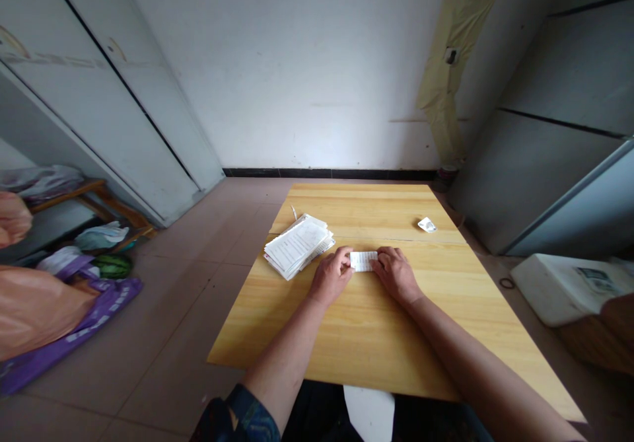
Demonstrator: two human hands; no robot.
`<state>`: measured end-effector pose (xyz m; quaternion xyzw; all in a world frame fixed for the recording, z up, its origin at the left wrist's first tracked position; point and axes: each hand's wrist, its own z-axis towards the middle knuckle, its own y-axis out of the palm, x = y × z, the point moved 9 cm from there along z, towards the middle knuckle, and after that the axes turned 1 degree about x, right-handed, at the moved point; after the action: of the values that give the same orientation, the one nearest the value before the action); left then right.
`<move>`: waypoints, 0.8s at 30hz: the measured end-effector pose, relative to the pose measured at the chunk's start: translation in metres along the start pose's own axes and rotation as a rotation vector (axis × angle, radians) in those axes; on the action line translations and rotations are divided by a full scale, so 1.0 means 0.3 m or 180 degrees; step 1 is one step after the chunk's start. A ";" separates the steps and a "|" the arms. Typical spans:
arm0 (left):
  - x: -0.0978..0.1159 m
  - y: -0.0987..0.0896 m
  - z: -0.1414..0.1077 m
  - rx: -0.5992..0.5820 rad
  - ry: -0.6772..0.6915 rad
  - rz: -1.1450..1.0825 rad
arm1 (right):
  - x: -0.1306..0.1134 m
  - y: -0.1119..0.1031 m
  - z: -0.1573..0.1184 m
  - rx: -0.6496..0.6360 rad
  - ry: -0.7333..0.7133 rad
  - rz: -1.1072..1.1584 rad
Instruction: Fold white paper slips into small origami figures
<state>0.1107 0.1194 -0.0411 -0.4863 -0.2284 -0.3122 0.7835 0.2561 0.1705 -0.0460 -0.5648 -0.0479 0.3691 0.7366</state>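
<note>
Bare forearms (pixel 284 356), left hand (pixel 331 277), right hand (pixel 395 274), white paper slip (pixel 363 261) lying crosswise between

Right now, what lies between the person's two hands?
A small white paper lies between the left hand and the right hand, both touching it, as the head view shows.

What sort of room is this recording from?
Probably a plain home storeroom: a wooden table on a tiled floor, white cabinet doors, and plastic bags beside a watermelon.

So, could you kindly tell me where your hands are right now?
Left hand, right hand on both ends of small white paper strip. Paper stack beside left hand.
</note>
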 end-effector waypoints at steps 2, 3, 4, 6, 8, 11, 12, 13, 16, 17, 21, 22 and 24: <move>0.020 0.005 -0.002 -0.0060 0.0254 0.0098 | 0.001 0.002 0.001 -0.0059 0.0074 -0.0149; 0.030 0.007 -0.003 -0.0084 0.0368 0.0169 | 0.001 0.002 0.002 -0.0078 0.0105 -0.0213; 0.038 0.008 -0.005 -0.0101 0.0453 0.0233 | 0.002 0.002 0.002 -0.0092 0.0129 -0.0264; 0.047 0.009 -0.008 -0.0108 0.0537 0.0344 | 0.003 0.002 0.002 -0.0112 0.0162 -0.0341; 0.049 0.007 -0.012 -0.0076 0.0555 0.0456 | 0.002 0.004 0.002 -0.0145 0.0177 -0.0397; 0.051 0.010 -0.016 -0.0058 0.0571 0.0598 | 0.002 0.009 0.004 -0.0215 0.0204 -0.0525; 0.052 0.011 -0.017 -0.0057 0.0579 0.0627 | 0.001 0.010 0.006 -0.0240 0.0207 -0.0577; 0.053 0.011 -0.018 -0.0055 0.0588 0.0649 | 0.000 0.012 0.007 -0.0264 0.0203 -0.0628; 0.061 0.007 -0.020 -0.0034 0.0622 0.0714 | -0.006 0.014 0.013 -0.0311 0.0162 -0.0758; 0.064 0.005 -0.020 -0.0027 0.0636 0.0738 | -0.008 0.015 0.015 -0.0322 0.0141 -0.0797; 0.072 -0.001 -0.020 -0.0011 0.0678 0.0811 | -0.013 0.020 0.024 -0.0372 0.0058 -0.0933; 0.071 -0.001 -0.020 -0.0010 0.0678 0.0815 | -0.015 0.021 0.026 -0.0382 0.0042 -0.0959; 0.069 0.001 -0.019 -0.0018 0.0675 0.0819 | -0.018 0.022 0.029 -0.0397 0.0018 -0.1001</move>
<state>0.1256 0.1088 -0.0300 -0.4781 -0.0793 -0.2595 0.8353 0.2447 0.1748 -0.0468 -0.5959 -0.1563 0.2440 0.7489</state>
